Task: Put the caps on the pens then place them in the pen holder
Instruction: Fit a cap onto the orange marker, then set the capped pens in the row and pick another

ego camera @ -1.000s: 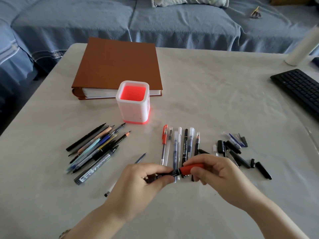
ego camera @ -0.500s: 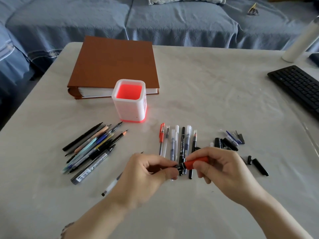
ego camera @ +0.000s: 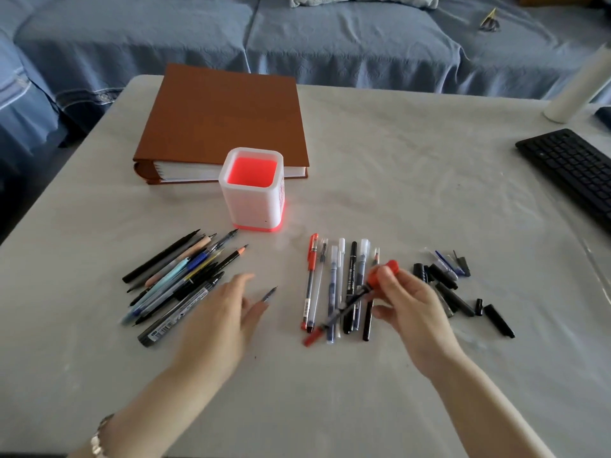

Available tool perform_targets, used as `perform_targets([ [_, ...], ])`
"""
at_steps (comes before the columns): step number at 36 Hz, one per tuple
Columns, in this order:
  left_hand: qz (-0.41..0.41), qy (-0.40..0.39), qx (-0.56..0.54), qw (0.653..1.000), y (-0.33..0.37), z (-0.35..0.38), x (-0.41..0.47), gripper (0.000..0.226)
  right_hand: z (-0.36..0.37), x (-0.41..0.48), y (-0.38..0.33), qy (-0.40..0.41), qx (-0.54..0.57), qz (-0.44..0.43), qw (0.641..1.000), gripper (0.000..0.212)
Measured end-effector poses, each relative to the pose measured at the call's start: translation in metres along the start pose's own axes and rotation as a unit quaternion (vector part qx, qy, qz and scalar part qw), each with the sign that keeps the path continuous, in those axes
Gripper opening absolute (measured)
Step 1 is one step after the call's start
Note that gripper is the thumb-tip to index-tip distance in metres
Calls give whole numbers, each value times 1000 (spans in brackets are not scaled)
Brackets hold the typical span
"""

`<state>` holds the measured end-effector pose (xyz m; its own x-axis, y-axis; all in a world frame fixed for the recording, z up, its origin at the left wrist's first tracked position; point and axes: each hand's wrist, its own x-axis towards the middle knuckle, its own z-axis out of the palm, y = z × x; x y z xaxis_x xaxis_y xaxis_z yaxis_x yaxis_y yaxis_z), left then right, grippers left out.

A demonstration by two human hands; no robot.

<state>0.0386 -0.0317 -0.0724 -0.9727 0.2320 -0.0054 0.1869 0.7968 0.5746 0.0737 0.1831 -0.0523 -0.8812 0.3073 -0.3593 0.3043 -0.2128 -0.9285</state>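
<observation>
- Two bare hands work over a pale table [ego camera: 413,166]; a bracelet [ego camera: 97,439] shows on the left wrist.
- The left hand [ego camera: 228,309] hovers flat with fingers spread and straight, holding nothing. Its fingertips lie just beside a single pen [ego camera: 269,294] lying alone.
- The right hand [ego camera: 408,304] pinches one red-capped pen [ego camera: 355,299] just below the cap. The pen slants down and left from the fingers, its red tail end toward the camera. It crosses above the row of pens [ego camera: 352,259]; whether it touches them cannot be told.
- That row holds about seven capped pens, lying side by side just left of the right hand.
- Left of the left hand lies a pile of uncapped pens [ego camera: 185,276], roughly a dozen; overlap and blur prevent an exact count.
- Right of the right hand, loose caps [ego camera: 443,276], mostly black, are scattered in a cluster; the number is unclear.
- One pen holder [ego camera: 248,206], white with a glowing red inside, stands upright beyond the pens, between the two groups, with no pens in it.
- Directly behind it lies one brown binder [ego camera: 224,114].
- At the far right are a black keyboard [ego camera: 572,166] and a white roll [ego camera: 582,84].
- A blue sofa [ego camera: 330,38] fills the background.
</observation>
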Motion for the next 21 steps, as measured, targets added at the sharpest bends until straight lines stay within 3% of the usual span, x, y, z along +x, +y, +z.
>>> perform_targets([
  [5,-71,-56,65,994,-18,11,-7,22,-5,25,-10,50,-162,-37,985,23],
  [11,-49,-32,41,997,-18,15,-7,9,7,45,-2,56,-373,-55,925,9],
  [15,-37,-1,-29,999,-7,14,-5,5,15,50,8,56,-413,-79,906,63],
  [18,-43,24,-63,997,5,13,-2,5,12,46,13,51,-422,-105,899,64],
  [21,-37,28,-88,995,14,12,-1,7,-4,36,16,57,-442,-140,884,47],
])
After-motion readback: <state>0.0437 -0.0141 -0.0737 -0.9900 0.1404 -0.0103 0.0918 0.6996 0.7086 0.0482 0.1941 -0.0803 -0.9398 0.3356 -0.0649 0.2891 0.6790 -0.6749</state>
